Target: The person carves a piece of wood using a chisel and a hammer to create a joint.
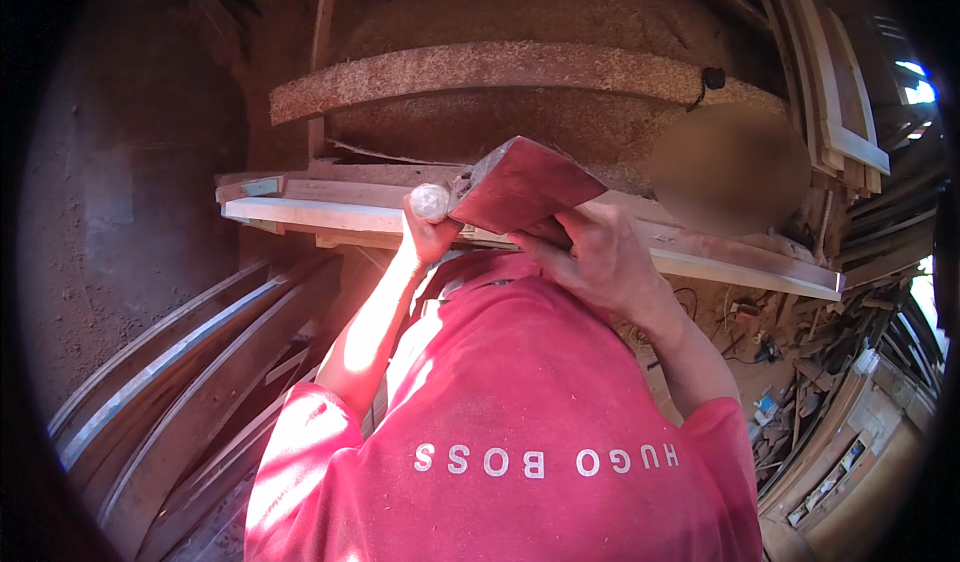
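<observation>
Close in front of my chest is a reddish-brown, flat-sided block with a grey upper left edge; its exact kind I cannot make out. My left hand is closed round a whitish, rounded handle end at the block's left. Whether the handle joins the block is not clear. On the block's lower right edge, my right hand grips with bent fingers, the thumb beneath. Both hands are raised over a long pale timber that runs across in front of me.
Beyond the timber lies a curved, sawdust-covered plank with a small black object on it. A blurred round patch covers the area right of it. Curved boards lean at left; more boards and scrap wood lie at right.
</observation>
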Demonstrator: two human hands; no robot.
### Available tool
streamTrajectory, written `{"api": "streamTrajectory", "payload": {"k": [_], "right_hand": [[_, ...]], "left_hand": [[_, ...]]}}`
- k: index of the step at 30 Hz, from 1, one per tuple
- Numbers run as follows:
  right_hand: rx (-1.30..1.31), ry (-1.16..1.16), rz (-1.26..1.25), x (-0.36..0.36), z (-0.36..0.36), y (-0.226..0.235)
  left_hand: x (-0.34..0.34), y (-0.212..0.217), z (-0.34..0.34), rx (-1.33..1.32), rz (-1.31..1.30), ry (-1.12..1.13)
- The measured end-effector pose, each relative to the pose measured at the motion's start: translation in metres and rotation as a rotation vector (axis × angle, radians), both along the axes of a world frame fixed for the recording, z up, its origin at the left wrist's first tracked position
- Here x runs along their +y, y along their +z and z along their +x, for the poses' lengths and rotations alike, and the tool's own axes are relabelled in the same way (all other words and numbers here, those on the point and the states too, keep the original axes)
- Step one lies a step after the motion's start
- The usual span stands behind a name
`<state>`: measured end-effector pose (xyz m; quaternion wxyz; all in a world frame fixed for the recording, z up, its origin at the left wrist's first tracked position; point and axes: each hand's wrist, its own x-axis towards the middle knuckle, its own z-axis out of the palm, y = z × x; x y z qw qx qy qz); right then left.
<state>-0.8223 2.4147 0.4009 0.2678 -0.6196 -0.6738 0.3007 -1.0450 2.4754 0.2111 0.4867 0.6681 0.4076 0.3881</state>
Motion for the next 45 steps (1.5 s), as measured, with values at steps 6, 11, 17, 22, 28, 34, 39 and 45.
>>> {"api": "streamTrajectory", "payload": {"k": [6,11,17,22,28,34,39,45], "right_hand": [[0.023,0.077,0.117,0.009,-0.002,0.001],[0.056,0.105,0.177,0.011,-0.011,0.014],[-0.317,0.231,-0.101,0.001,-0.019,-0.011],[-0.032,0.16,0.129,-0.006,-0.02,0.007],[-0.231,0.238,-0.072,-0.01,-0.013,-0.022],[-0.145,0.105,-0.039,-0.01,-0.004,-0.027],[-0.097,-0.004,-0.018,-0.02,0.007,-0.036],[-0.042,-0.046,-0.081,-0.014,0.014,-0.027]], "left_hand": [[-0.009,0.006,0.001,-0.134,-0.112,0.002],[-0.022,-0.009,-0.005,-0.146,-0.132,0.05],[-0.011,-0.026,-0.018,0.076,-0.008,-0.292],[-0.02,-0.024,-0.019,0.064,-0.01,-0.265],[-0.021,-0.01,-0.011,0.082,-0.029,-0.162],[0.004,-0.062,-0.013,0.125,-0.059,0.607],[0.016,-0.012,-0.007,-0.176,-0.04,0.505],[-0.009,-0.004,0.012,-0.29,-0.258,0.2]]}}
